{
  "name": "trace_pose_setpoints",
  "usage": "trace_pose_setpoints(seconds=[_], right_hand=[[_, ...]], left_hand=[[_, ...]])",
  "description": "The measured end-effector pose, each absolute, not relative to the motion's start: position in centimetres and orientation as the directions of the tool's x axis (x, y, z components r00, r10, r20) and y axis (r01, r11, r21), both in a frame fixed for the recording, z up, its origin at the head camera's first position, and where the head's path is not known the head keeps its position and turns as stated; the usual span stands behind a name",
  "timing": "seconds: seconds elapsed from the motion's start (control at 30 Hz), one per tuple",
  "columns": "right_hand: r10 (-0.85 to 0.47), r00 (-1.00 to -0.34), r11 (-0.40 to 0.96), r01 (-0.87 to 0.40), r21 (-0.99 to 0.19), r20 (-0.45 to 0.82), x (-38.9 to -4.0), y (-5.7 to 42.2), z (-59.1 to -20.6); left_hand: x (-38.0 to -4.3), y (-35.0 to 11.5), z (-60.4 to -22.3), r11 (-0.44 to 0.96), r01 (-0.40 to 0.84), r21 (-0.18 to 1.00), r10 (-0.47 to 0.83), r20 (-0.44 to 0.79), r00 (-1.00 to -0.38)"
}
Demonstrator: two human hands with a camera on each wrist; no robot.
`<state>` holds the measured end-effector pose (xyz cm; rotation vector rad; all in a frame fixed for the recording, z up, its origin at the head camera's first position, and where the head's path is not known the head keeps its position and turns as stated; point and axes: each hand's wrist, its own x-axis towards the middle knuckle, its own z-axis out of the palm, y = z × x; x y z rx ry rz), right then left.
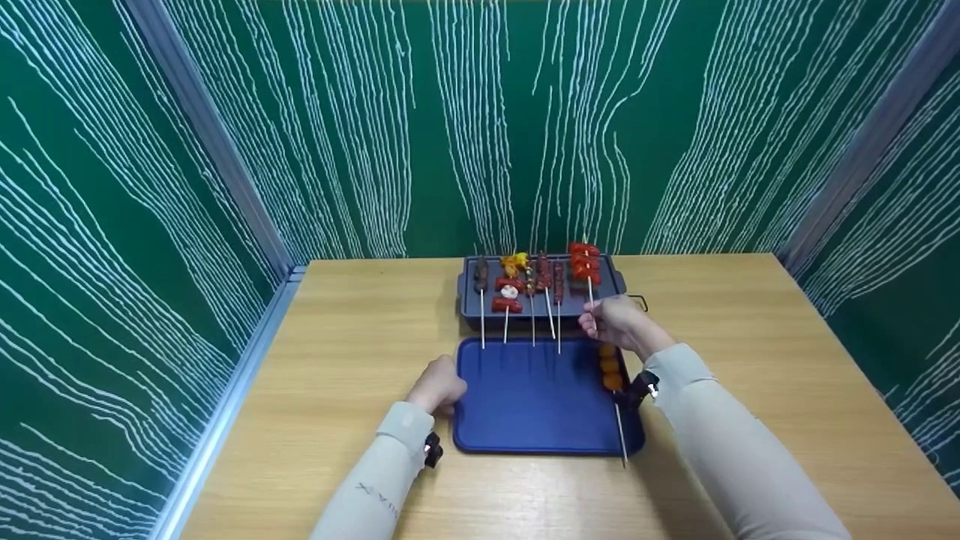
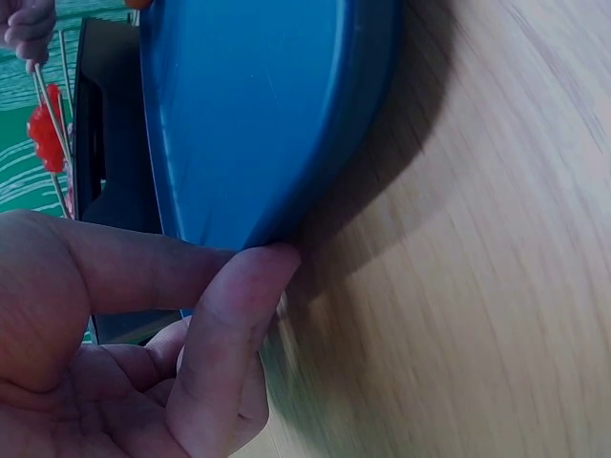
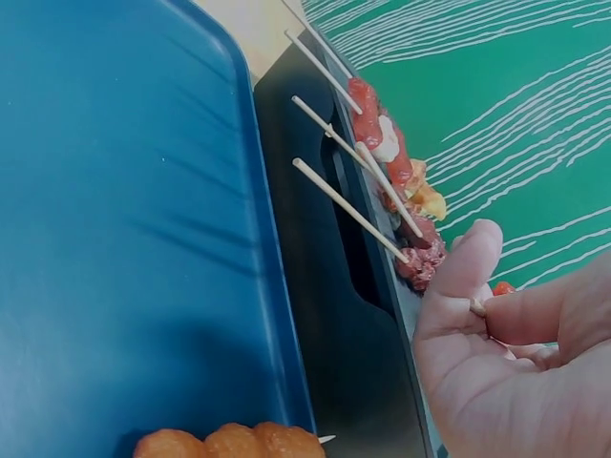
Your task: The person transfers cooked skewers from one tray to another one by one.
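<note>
Red skewer: located over the grill's far right corner; long axis runs from the right hand, which pinches its stick, toward the worktop's far edge. Left hand, farther off, pinches the tray's left edge.

Red skewer: stick end hidden by right hand
Orange skewer: at tray's right edge, right wrist view crops it
Sleeve lettering: illegible

Soft shadows on tray, glare on tabletop
</note>
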<state>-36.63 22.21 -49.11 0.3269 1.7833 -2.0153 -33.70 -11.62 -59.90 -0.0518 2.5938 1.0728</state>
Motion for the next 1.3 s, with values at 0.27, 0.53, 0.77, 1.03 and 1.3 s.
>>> trace_pose_setpoints(seconds=[0.27,0.53,0.77,1.03,1.3], right_hand=[[-0.172,-0.888,-0.077,0.443,-0.893,-0.426,-36.3,22.5,-48.6],[-0.183,-0.889,-0.059,0.435,-0.898,-0.419,-35.8,22.8,-47.8],[-0.19,-0.898,-0.049,0.412,-0.91,-0.397,-35.4,22.9,-47.4],[-0.188,-0.904,-0.035,0.397,-0.917,-0.385,-34.9,23.0,-46.6],[-0.194,-0.91,-0.032,0.38,-0.925,-0.367,-34.1,23.2,-46.1]], left_hand=[[-31.7,-11.1,-56.9,0.723,-0.144,0.676,0.087,-0.296,-0.951],[-33.2,-11.5,-59.0,0.72,-0.153,0.677,0.09,-0.309,-0.947],[-34.8,-11.9,-61.8,0.739,-0.131,0.66,0.107,-0.308,-0.945],[-32.2,-10.8,-57.2,0.727,-0.172,0.664,0.073,-0.324,-0.943],[-32.3,-11.0,-57.8,0.72,-0.153,0.677,0.082,-0.301,-0.95]])
